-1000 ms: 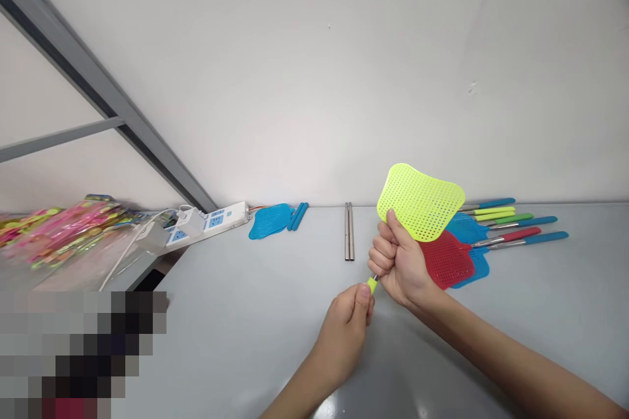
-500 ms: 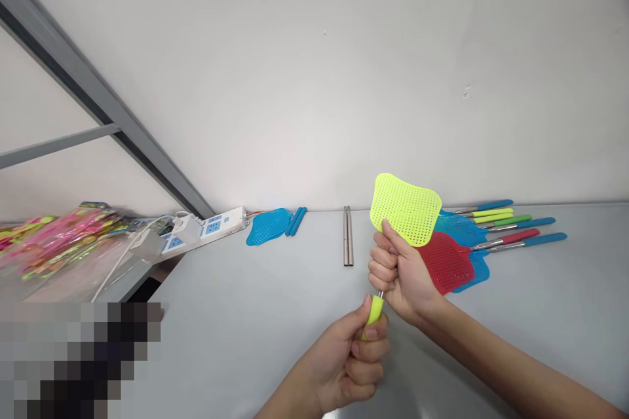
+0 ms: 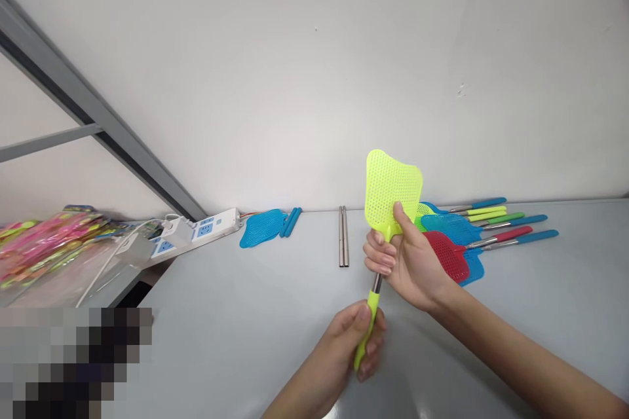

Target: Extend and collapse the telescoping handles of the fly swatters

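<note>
While the pale wall [image 3: 275, 65] takes up most of the view, a grey metal frame [image 3: 73, 88] slants across it on the left. Below is the grey worktop [image 3: 236, 314], its back edge right along the wall. Far left there's a heap of plastic packets [image 3: 63, 239] with mostly pink and yellow stuff in them (too blurry to say what, sorry). On the right of the worktop lies a pile of fly swatters [image 3: 455, 228], blue, red and green heads overlapping, handles pointing right in blue, yellow, green and red.

Next size down is the lime-yellow fly swatter [image 3: 393, 186], held over the worktop in front of the person, head up and leaning slightly. The right hand [image 3: 413, 258] has its fingers wrapped round it just under the head, thumb up against the mesh. The left hand [image 3: 346, 337] is lower, fingers curled around the grip, with a short bit of metal shaft [image 3: 377, 283] showing between the two.

A white power strip [image 3: 228, 222] sits back left, with a loose blue swatter head [image 3: 263, 228] lying near its right end. Then two metal tubes [image 3: 343, 239] side by side, and smallest, two blue grips [image 3: 291, 222] right beside the blue head, can't tell if they're touching it
</note>
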Action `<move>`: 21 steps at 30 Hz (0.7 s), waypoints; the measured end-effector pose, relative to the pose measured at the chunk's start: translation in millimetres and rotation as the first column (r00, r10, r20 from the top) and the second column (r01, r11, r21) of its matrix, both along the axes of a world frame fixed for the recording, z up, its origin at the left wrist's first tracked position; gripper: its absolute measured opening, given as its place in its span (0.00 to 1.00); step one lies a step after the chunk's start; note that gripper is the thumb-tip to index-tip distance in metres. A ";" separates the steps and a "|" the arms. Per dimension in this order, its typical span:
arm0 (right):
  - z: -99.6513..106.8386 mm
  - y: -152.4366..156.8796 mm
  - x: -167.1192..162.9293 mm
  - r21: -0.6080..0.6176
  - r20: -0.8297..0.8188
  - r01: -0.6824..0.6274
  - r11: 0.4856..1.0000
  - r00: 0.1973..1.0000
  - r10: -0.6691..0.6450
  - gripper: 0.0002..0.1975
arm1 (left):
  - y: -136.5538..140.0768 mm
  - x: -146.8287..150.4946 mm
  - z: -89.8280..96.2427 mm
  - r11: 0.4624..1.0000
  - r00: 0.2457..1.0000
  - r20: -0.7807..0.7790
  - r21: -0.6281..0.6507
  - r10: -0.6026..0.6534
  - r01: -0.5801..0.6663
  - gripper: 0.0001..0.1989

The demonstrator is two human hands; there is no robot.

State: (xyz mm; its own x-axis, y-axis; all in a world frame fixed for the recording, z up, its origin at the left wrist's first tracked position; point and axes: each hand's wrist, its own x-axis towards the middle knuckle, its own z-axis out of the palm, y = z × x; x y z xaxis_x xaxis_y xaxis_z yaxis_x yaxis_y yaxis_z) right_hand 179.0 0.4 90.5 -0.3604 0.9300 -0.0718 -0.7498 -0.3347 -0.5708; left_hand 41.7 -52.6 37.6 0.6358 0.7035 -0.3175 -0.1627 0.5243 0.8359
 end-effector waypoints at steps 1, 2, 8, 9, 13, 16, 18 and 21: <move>1.1 -0.5 -0.1 0.001 0.009 0.014 1.000 1.000 -0.014 0.27 | -0.3 1.2 -0.9 0.991 0.994 -0.092 0.125 0.051 -0.039 0.18; 2.0 -1.3 -0.8 0.004 0.017 0.029 1.000 0.999 -0.029 0.28 | -0.6 2.1 -2.3 0.965 0.974 -0.190 0.250 0.125 -0.075 0.18; 0.7 -5.6 -10.0 0.037 0.020 0.005 0.999 1.000 -0.006 0.31 | -4.5 3.0 -11.6 0.815 0.777 -0.435 0.555 0.455 -0.166 0.19; -0.2 -5.8 -11.2 0.025 0.018 0.001 1.000 1.000 -0.002 0.31 | -6.1 3.2 -12.4 0.813 0.781 -0.429 0.559 0.455 -0.166 0.20; -5.2 -7.5 -15.7 -0.105 -0.004 0.017 0.994 1.000 -0.018 0.31 | -16.5 6.2 -17.5 0.837 0.823 -0.402 0.525 0.402 -0.153 0.21; -9.1 -9.7 -19.0 -0.206 0.014 0.011 0.978 1.000 -0.008 0.31 | -24.1 10.7 -23.6 0.914 0.883 -0.341 0.355 0.322 -0.196 0.23; -10.2 -11.0 -20.0 -0.246 0.027 0.012 0.969 1.000 -0.006 0.31 | -26.3 12.3 -24.9 0.962 0.936 -0.249 0.174 0.249 -0.210 0.25; -7.8 -12.8 -19.0 -0.276 0.027 0.014 0.961 1.000 -0.007 0.30 | -24.6 8.1 -19.3 0.993 0.996 0.013 -0.070 0.093 -0.092 0.25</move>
